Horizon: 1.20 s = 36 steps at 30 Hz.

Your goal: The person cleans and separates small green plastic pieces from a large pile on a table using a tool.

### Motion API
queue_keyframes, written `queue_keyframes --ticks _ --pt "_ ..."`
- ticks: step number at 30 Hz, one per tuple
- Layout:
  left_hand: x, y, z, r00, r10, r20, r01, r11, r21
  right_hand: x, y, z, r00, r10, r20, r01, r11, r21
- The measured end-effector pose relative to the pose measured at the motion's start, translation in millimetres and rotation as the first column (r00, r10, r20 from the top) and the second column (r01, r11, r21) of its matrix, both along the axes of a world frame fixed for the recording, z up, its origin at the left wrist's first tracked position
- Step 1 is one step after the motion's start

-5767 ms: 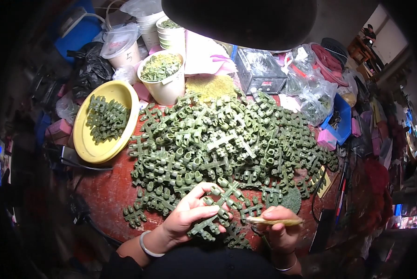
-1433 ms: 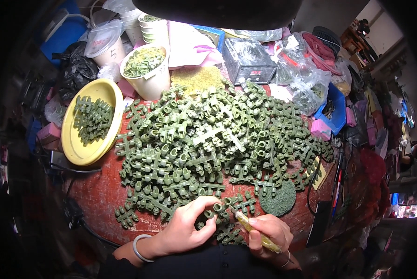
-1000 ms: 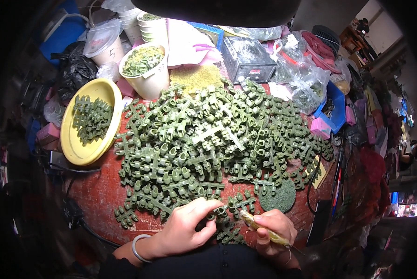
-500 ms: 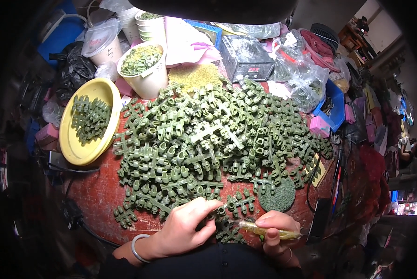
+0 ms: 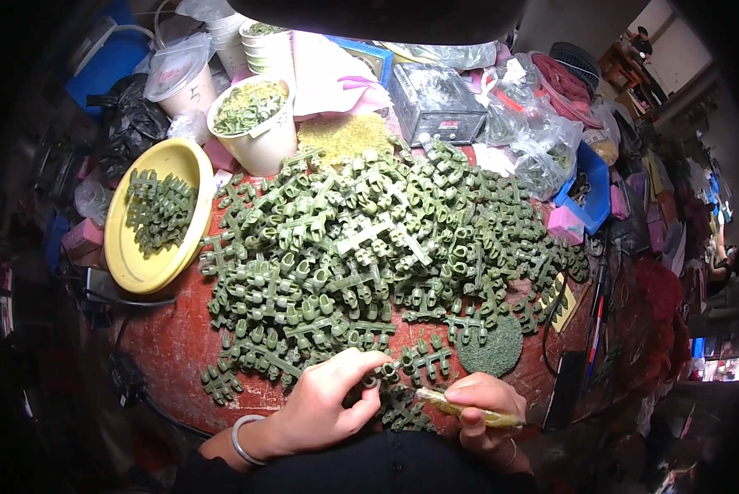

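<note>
While our left hand (image 5: 324, 403) pinches a green piece (image 5: 391, 371) just before the heap (image 5: 369, 239), our right hand (image 5: 491, 402) grips a yellow tool (image 5: 438, 400) between thumb and fingers. We seem mid-work on the piece, tip contact unclear; the next move calls for steadiness.

Scuffed red tabletop (image 5: 180, 346), brightly lit

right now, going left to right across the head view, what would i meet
Round yellow plastic basin → bare left hand → bare right hand holding a slim yellow-wrapped tool → blue plastic tray.
</note>
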<state>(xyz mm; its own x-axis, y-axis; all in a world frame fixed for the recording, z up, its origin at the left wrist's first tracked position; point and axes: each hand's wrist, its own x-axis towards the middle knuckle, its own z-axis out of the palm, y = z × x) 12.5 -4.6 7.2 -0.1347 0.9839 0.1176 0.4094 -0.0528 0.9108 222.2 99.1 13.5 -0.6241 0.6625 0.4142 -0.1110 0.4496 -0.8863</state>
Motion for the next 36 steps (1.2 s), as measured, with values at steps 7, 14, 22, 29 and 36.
queue_keyframes --ticks 7,14,22,29,36 --pt "1 -2 -3 0.993 0.04 0.113 -0.036 0.998 -0.042 -4 1 -2 1.0 -0.014 0.004 0.013 0.993 0.12" --pt "1 -1 -5 0.99 0.048 0.129 -0.043 0.998 -0.041 -8 3 2 0.997 -0.041 0.063 0.029 0.983 0.183" --pt "0 -1 -6 0.991 0.006 0.137 -0.002 1.0 -0.026 -7 4 -4 0.998 -0.046 0.037 0.041 0.992 0.121" --pt "-7 -1 3 0.534 0.18 0.826 0.169 0.934 -0.313 -4 1 -13 0.94 -0.277 -0.198 0.153 0.865 -0.479" --pt "-17 -1 -2 0.223 0.273 0.936 0.271 0.905 -0.328 -9 2 -15 0.955 -0.28 -0.097 0.248 0.935 -0.255"
